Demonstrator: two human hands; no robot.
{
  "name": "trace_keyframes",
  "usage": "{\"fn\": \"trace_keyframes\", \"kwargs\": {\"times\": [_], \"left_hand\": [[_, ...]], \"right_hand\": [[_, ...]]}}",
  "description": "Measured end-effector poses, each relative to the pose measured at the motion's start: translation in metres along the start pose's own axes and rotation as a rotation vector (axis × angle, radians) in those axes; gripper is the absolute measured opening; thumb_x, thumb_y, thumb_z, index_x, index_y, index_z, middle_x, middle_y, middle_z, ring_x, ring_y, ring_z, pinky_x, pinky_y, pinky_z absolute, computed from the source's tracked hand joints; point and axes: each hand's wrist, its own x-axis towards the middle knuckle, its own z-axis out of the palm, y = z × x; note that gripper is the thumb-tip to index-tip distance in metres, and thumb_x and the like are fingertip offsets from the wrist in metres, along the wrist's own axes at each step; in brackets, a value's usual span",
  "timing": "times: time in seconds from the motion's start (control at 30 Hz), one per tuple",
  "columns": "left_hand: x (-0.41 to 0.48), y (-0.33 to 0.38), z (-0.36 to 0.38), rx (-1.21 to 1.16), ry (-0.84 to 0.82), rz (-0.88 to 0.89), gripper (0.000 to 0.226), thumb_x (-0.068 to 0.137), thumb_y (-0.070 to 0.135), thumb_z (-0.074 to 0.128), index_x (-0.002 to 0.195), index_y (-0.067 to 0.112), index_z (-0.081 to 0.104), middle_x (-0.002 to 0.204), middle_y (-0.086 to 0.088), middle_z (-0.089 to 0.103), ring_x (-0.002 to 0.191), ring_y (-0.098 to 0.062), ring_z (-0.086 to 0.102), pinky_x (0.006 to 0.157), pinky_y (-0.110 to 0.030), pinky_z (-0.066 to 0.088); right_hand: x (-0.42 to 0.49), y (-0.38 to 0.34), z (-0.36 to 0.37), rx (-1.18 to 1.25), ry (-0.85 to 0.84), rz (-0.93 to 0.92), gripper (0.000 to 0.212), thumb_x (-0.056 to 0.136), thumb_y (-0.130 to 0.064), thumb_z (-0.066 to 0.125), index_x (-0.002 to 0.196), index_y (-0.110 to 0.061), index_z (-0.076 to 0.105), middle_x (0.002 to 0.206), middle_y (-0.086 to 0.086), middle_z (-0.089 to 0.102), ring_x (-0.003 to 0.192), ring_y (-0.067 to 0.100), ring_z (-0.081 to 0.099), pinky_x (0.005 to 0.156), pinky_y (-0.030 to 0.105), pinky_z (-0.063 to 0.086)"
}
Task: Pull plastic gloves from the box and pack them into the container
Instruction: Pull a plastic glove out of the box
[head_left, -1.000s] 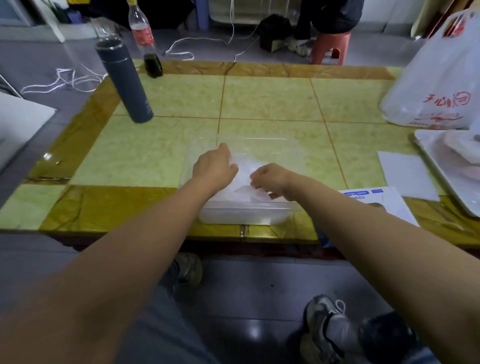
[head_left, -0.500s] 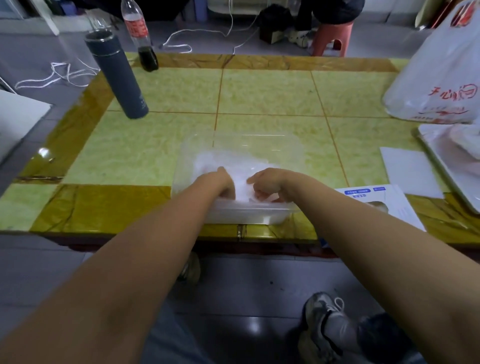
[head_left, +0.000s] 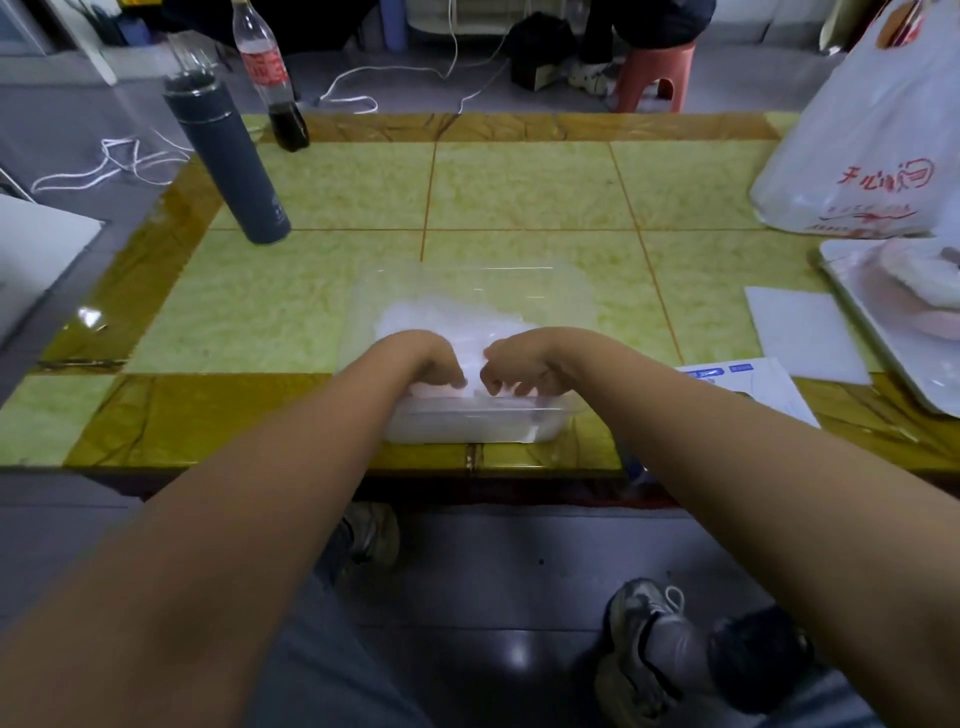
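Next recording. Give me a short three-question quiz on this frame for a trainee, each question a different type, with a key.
1. True or false: the dark grey flask lies on its side.
2. Where are the left hand and the right hand? A. down in the clear plastic container, on the plastic gloves; B. in the person's lap; C. raised in the air.
3. Fill in: going by the person's own sides, the glove box lies to the container's ____.
Key: 1 false, the flask stands upright; 2 A; 3 right.
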Motion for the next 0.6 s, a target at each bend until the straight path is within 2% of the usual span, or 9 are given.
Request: {"fn": "trace_keyframes", "kwargs": {"times": [0.07,0.13,0.2,0.27,0.33,0.43,0.5,0.6], "left_hand": [[-0.005,0.004,-0.008,-0.138,0.133,0.016,0.033,0.097,0.025,0.053,0.118,0.000,0.055,0.117,-0.016,0.061,0.102,-0.034,0.063,0.085,-0.044,0.055],[-0.019,0.012,-0.015,-0.138,0.336,0.034,0.021,0.095,0.020,0.050,0.097,0.002,0.060,0.098,-0.014,0.067,0.082,-0.029,0.067,0.076,-0.036,0.057],[-0.034,0.027,-0.017,-0.134,0.522,0.096,0.020,0.092,0.020,0.049,0.088,0.006,0.062,0.085,-0.011,0.068,0.072,-0.026,0.064,0.068,-0.031,0.053],[-0.047,0.048,-0.014,-0.158,0.619,0.179,0.020,0.090,0.021,0.050,0.088,0.007,0.065,0.084,-0.009,0.069,0.077,-0.027,0.065,0.068,-0.032,0.053],[-0.060,0.073,-0.004,-0.196,0.673,0.277,0.021,0.088,0.021,0.051,0.088,0.011,0.069,0.084,-0.006,0.071,0.079,-0.027,0.066,0.068,-0.033,0.052],[-0.077,0.115,0.017,-0.247,0.656,0.480,0.021,0.088,0.022,0.053,0.086,0.012,0.071,0.082,-0.005,0.072,0.078,-0.027,0.067,0.070,-0.035,0.055],[-0.084,0.141,0.035,-0.268,0.551,0.573,0.022,0.087,0.020,0.053,0.088,0.007,0.071,0.082,-0.008,0.073,0.076,-0.028,0.069,0.070,-0.035,0.056],[-0.081,0.166,0.066,-0.232,0.361,0.576,0.025,0.088,0.014,0.050,0.095,0.002,0.070,0.087,-0.013,0.074,0.080,-0.030,0.071,0.067,-0.029,0.055]], "right_hand": [[-0.008,-0.002,-0.005,0.150,0.070,-0.050,0.048,0.092,-0.014,0.052,0.138,-0.009,0.042,0.134,0.012,0.048,0.112,0.027,0.056,0.088,0.040,0.055],[-0.026,-0.001,-0.013,0.271,0.232,-0.184,0.040,0.092,-0.009,0.050,0.132,-0.005,0.053,0.125,0.012,0.055,0.108,0.024,0.057,0.091,0.038,0.054],[-0.046,0.006,-0.022,0.402,0.418,-0.309,0.028,0.095,-0.008,0.049,0.117,0.000,0.063,0.107,0.014,0.062,0.091,0.020,0.059,0.080,0.033,0.054],[-0.066,0.026,-0.030,0.488,0.550,-0.365,0.018,0.095,-0.009,0.052,0.098,-0.002,0.068,0.090,0.013,0.065,0.073,0.018,0.060,0.067,0.028,0.052],[-0.082,0.055,-0.037,0.497,0.618,-0.360,0.021,0.093,-0.004,0.050,0.080,-0.007,0.066,0.076,0.009,0.064,0.063,0.017,0.058,0.059,0.026,0.048],[-0.097,0.110,-0.042,0.463,0.683,-0.238,0.031,0.089,0.000,0.044,0.067,-0.011,0.063,0.068,0.008,0.063,0.059,0.018,0.056,0.058,0.026,0.046],[-0.102,0.150,-0.040,0.422,0.701,-0.126,0.030,0.090,-0.003,0.049,0.064,-0.012,0.062,0.068,0.009,0.061,0.061,0.021,0.054,0.059,0.028,0.046],[-0.101,0.192,-0.028,0.203,0.669,0.006,0.034,0.090,-0.012,0.055,0.057,-0.016,0.049,0.067,0.006,0.052,0.068,0.023,0.046,0.062,0.028,0.040]]}}
